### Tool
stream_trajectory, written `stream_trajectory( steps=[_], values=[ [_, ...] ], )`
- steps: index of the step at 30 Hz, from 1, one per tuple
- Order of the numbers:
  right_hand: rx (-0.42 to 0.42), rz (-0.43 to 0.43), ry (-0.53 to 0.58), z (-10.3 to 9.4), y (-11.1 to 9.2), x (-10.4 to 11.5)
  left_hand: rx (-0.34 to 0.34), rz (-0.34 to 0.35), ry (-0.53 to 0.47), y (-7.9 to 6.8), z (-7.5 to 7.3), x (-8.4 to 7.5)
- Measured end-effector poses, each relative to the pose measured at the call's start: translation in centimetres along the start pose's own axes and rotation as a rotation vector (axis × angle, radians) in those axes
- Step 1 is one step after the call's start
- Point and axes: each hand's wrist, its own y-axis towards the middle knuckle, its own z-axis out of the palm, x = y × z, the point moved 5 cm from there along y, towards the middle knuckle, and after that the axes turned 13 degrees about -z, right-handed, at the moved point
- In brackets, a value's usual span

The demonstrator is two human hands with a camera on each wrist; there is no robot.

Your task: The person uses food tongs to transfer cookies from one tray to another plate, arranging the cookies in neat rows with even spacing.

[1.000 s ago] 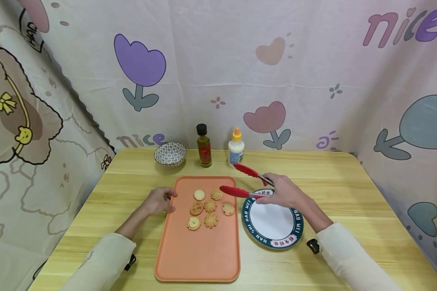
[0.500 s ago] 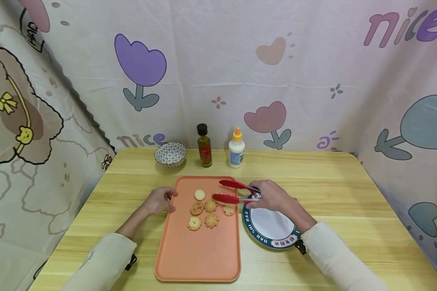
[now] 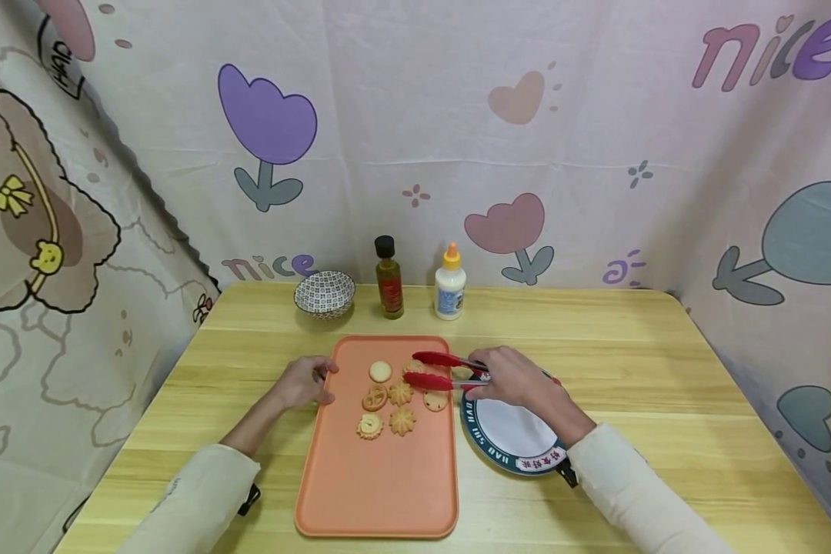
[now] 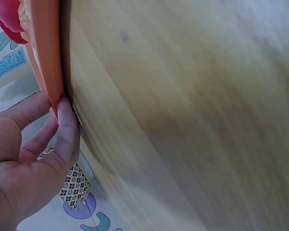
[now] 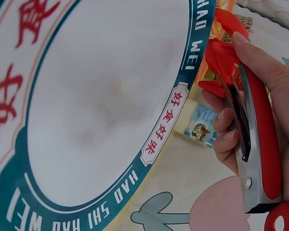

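so, tray (image 3: 377,485) between both hands (image 3: 305,382) (image 3: 515,378)

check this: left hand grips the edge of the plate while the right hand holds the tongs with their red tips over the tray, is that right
Not quite: the left hand grips the edge of the tray, not the plate; the left wrist view shows it. The right hand does hold the tongs, red tips over the tray.

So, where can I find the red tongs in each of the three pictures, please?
Head: the red tongs, just right of centre and below the middle.
Left wrist: only their red tips, at the top-left corner.
Right wrist: along the right side, in the right hand.
Shared landmark: the white bottle.
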Motion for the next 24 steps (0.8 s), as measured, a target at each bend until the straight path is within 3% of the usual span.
stream_trajectory(
  steps=[11, 24],
  values=[
    [-0.021, 0.018, -0.009, -0.2, -0.6, -0.1, 0.008, 0.002, -0.006, -0.1, 0.1, -0.1],
    [-0.068, 0.049, -0.009, -2.0, -3.3, -1.1, -0.005, 0.011, 0.004, -0.2, -0.1, -0.2]
  ],
)
